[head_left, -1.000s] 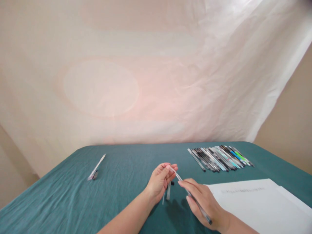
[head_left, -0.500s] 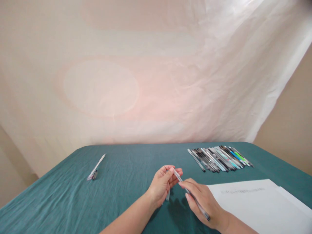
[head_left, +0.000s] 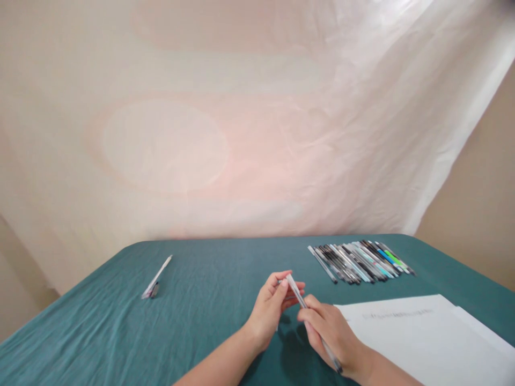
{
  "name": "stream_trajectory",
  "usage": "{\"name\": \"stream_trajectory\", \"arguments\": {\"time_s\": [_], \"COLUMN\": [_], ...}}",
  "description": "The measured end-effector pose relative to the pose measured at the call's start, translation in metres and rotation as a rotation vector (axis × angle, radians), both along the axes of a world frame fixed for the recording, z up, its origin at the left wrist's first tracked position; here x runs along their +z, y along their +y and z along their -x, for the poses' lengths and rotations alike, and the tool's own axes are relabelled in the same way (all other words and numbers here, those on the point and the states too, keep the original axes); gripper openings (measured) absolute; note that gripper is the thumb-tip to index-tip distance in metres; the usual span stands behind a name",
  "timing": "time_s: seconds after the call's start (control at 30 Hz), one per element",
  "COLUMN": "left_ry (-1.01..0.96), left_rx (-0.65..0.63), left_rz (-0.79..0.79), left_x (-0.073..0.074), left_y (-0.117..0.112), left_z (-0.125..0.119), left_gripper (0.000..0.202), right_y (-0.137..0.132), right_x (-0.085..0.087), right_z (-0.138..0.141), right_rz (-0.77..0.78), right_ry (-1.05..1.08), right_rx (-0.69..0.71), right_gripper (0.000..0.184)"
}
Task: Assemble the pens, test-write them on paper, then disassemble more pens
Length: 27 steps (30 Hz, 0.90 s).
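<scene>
A slim pen [head_left: 296,292] with a pale, clear-looking barrel slants between my two hands above the cloth. My left hand [head_left: 270,305] pinches its upper end between thumb and forefinger, the other fingers curving behind. Lower down the barrel, my right hand [head_left: 328,327] is wrapped round the pen, whose dark end pokes out beneath the palm. A sliver of something pale shows under my left hand, too small to name. To the right of my right hand lie white paper sheets [head_left: 422,343] with a row of grey pen marks near the top edge.
Several pens [head_left: 358,262] lie side by side in a row at the back right, mostly grey and black, some with blue or green. A thin clear wrapper or pen [head_left: 159,276] and a small dark piece lie at left. A green cloth [head_left: 120,327] covers the table.
My right hand and the pen have shifted slightly down. The left hand's fingers have closed in more on the pen's upper end. The view has moved a little.
</scene>
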<state>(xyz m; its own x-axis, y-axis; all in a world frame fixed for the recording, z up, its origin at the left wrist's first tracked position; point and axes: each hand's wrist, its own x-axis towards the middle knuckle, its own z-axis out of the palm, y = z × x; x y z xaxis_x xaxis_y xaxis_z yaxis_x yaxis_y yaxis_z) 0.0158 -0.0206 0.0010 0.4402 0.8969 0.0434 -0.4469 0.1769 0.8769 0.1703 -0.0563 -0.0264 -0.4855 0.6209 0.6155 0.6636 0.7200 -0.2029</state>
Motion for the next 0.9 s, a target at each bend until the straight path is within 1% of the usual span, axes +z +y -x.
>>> {"name": "stream_trajectory", "arguments": {"time_s": [0.1,0.2,0.43,0.63,0.77,0.9], "left_ry": [0.037,0.058,0.082,0.083,0.087,0.15], "left_rx": [-0.008,-0.027,-0.029,-0.027,0.037,0.129], "left_rz": [-0.034,-0.056,-0.08,-0.076,-0.097,-0.098], "left_x": [-0.002,-0.003,0.001,0.003,0.006,0.006], "left_y": [-0.002,-0.005,-0.01,-0.012,-0.008,0.003], "left_z": [-0.001,-0.002,-0.004,-0.004,-0.003,0.002], "left_gripper": [0.037,0.039,0.042,0.038,0.035,0.038], "right_y": [0.004,0.005,0.001,0.0,0.002,0.0], "right_x": [-0.007,-0.009,-0.002,0.003,0.006,0.014], "right_z": [0.0,0.0,0.001,0.003,0.006,0.008], "right_rz": [-0.03,-0.047,-0.087,-0.123,-0.078,0.073], "right_ry": [0.005,0.01,0.055,0.066,0.03,-0.035], "right_rx": [-0.025,-0.016,0.033,0.034,0.013,0.001], "right_gripper": [0.017,0.017,0.017,0.017,0.016,0.02]}}
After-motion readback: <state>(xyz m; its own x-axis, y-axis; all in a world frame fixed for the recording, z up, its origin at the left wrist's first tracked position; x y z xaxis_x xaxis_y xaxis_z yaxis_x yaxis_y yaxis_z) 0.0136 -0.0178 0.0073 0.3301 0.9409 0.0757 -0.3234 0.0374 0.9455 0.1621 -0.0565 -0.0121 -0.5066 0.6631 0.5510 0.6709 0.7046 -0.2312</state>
